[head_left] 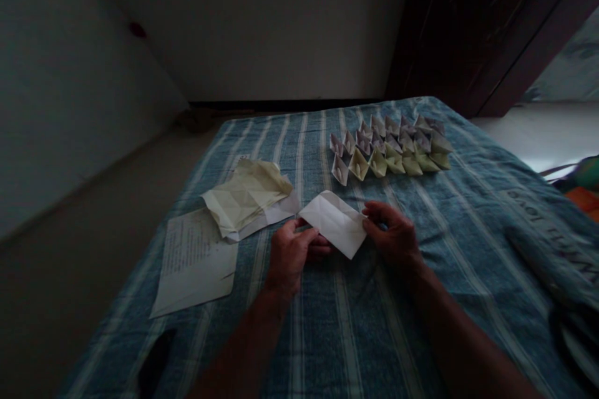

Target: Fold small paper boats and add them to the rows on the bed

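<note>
A creased white sheet of paper (334, 221), folded into a small rectangle, is held above the striped cloth between both hands. My left hand (294, 249) grips its left edge, thumb on top and fingers underneath. At the opposite edge, my right hand (392, 230) pinches the paper between thumb and fingers. Beyond the paper stand rows of folded paper boats (395, 162), yellowish in front and greyer behind. Left of my left hand lies a pile of creased yellowish paper (248, 196) over white sheets.
A printed sheet (196, 262) lies flat on the blue striped cloth (313, 336) at the left. Scissors (556, 299) rest at the right edge. A dark object (156, 361) sits at the near left, its kind unclear. A wall and a dark door (449, 31) stand behind.
</note>
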Demonstrator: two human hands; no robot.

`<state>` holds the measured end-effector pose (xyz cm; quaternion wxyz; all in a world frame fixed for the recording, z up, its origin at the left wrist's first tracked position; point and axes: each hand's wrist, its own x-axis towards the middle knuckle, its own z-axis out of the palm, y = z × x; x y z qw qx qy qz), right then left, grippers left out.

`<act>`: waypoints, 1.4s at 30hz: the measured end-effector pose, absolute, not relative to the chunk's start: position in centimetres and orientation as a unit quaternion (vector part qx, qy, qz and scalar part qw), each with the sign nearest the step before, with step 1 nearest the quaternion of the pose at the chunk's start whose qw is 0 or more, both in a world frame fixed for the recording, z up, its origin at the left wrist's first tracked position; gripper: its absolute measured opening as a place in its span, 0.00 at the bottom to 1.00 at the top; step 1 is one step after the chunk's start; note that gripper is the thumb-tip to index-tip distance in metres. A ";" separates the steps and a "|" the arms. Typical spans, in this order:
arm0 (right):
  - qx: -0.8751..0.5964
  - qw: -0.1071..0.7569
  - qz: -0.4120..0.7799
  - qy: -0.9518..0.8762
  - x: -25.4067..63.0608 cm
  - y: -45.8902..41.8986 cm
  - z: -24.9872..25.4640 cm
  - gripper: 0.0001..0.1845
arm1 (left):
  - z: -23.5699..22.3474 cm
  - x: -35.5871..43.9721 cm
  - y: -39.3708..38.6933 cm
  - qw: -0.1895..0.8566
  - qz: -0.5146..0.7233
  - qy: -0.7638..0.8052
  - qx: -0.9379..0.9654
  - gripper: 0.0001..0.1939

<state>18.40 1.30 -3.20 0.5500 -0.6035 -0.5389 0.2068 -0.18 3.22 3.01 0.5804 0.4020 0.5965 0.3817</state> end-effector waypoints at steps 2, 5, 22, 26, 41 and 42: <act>-0.600 0.527 0.166 -0.579 18.4 1.3 -3.2 0.14 | 3.0 -0.6 3.5 0.536 0.386 0.614 0.431 0.21; -0.586 0.501 0.117 -0.625 18.4 1.3 -3.0 0.12 | 2.4 -1.2 3.7 0.368 0.424 0.636 0.529 0.21; -0.570 0.411 -0.005 -0.711 18.0 1.1 -3.3 0.11 | -1.3 -0.8 3.4 0.050 0.174 0.375 0.909 0.12; -0.578 0.331 -0.016 -0.746 17.6 1.0 -3.0 0.10 | -1.4 -0.8 3.3 0.046 0.172 0.377 0.909 0.13; -0.587 0.315 -0.024 -0.745 17.0 0.7 -2.8 0.10 | -0.5 -2.1 0.4 -0.004 0.142 0.397 0.907 0.14; -0.574 0.319 -0.020 -0.754 16.9 0.6 -2.8 0.11 | -0.6 -2.4 0.1 -0.001 0.144 0.395 0.907 0.14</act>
